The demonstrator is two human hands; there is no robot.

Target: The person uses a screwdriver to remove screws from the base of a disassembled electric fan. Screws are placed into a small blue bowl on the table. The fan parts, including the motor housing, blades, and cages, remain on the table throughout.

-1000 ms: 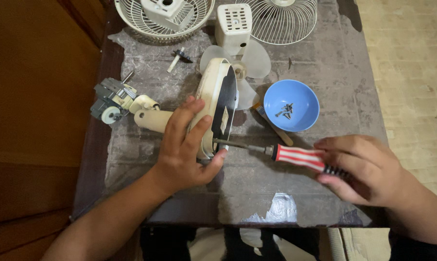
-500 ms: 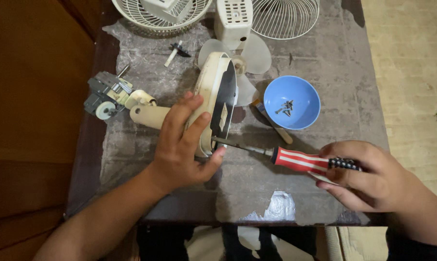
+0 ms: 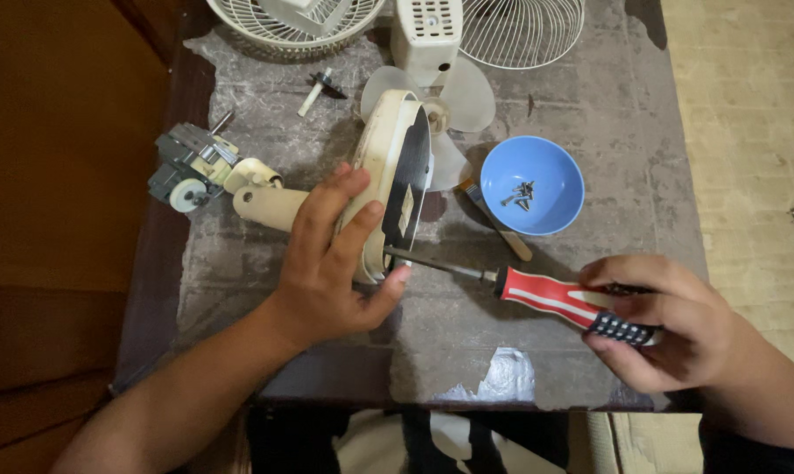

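A cream fan base [image 3: 395,154] stands on edge on the grey table [image 3: 590,105], its dark underside turned right. My left hand [image 3: 336,263] grips its near end, fingers over the rim. My right hand [image 3: 669,320] holds a screwdriver [image 3: 546,297] with a red, white-striped handle and black end. The metal shaft runs left and its tip meets the base's underside beside my left thumb. A cream neck [image 3: 265,204] with a grey motor [image 3: 186,167] juts from the base to the left.
A blue bowl [image 3: 550,200] holding several dark screws sits right of the base. A translucent fan blade [image 3: 458,96], a white housing [image 3: 428,35] and two wire grilles [image 3: 520,31] lie at the far edge. A small brush [image 3: 498,224] lies by the bowl.
The view has shifted slightly. My right hand has turned on the screwdriver handle, and the tip stays at the base. My left hand keeps its grip.
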